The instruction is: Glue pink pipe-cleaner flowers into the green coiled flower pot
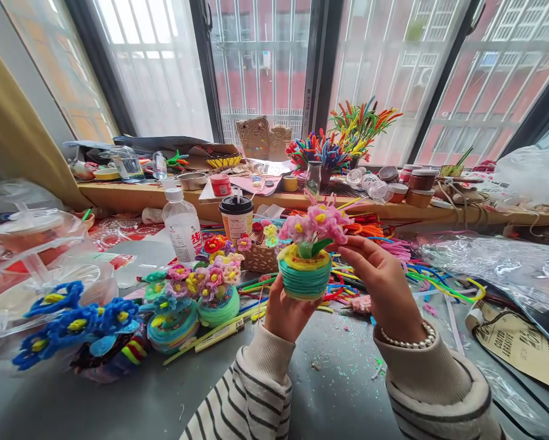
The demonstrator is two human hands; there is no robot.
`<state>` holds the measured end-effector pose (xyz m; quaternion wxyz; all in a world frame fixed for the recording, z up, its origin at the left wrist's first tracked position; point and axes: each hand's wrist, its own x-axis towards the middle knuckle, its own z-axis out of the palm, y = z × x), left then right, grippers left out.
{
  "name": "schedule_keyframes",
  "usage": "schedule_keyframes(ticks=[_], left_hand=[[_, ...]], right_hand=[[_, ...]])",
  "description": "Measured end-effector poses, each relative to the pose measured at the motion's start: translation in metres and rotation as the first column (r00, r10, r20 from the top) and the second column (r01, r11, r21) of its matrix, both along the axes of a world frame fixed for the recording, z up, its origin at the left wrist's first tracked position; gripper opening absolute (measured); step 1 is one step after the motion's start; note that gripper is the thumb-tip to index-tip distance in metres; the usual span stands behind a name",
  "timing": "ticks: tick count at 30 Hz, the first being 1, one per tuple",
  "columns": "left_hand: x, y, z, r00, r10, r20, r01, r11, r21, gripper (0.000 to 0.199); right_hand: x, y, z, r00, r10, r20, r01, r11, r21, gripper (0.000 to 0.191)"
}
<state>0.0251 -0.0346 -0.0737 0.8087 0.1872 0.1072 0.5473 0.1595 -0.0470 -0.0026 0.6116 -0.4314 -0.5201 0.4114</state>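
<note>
A small pot wrapped in turquoise pipe cleaner (pixel 304 281), with a yellow top, rests upright in my left hand (pixel 284 316), whose fingers close round its underside. Fuzzy pink pipe-cleaner flowers (pixel 318 221) with yellow centres rise from it, beside a green leaf (pixel 321 245). From the right, my right hand (pixel 387 284) pinches the edge of a pink flower near the leaf; the exact contact is partly hidden. Finished-looking flower pots (pixel 218 305) stand to the left, among them one with pink blossoms. Blue pipe-cleaner flowers (pixel 75 324) lie farther left.
Loose coloured pipe cleaners (pixel 361 229) spread behind my hands. A plastic bottle (pixel 181 223) and a lidded cup (pixel 236 217) stand at the back left. Sandpaper (pixel 524 351) and clear plastic wrap (pixel 480 260) lie at the right. Jars (pixel 423 183) line the windowsill ledge.
</note>
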Motion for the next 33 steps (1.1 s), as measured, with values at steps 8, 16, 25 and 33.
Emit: schedule_keyframes(ticks=[8,16,25,33], left_hand=[[0.000,-0.001,-0.005,0.990,-0.139,0.017,0.133,0.970,0.205,0.041],[0.000,-0.001,-0.005,0.982,-0.186,0.007,0.181,0.961,0.210,0.047],[0.002,-0.004,0.002,0.983,-0.181,0.030,0.174,0.972,0.155,0.048],[0.002,-0.004,0.001,0.987,-0.159,0.012,0.156,0.981,0.113,0.051]], right_hand=[[0.002,-0.004,0.002,1.000,-0.010,0.018,0.008,0.996,0.093,0.034],[0.002,-0.008,0.004,0.999,-0.016,0.043,0.012,0.996,0.089,0.032],[0.004,-0.008,0.005,0.996,-0.045,0.078,0.035,0.992,0.123,0.031],[0.004,-0.010,0.008,0.995,-0.044,0.088,0.031,0.989,0.143,0.029]])
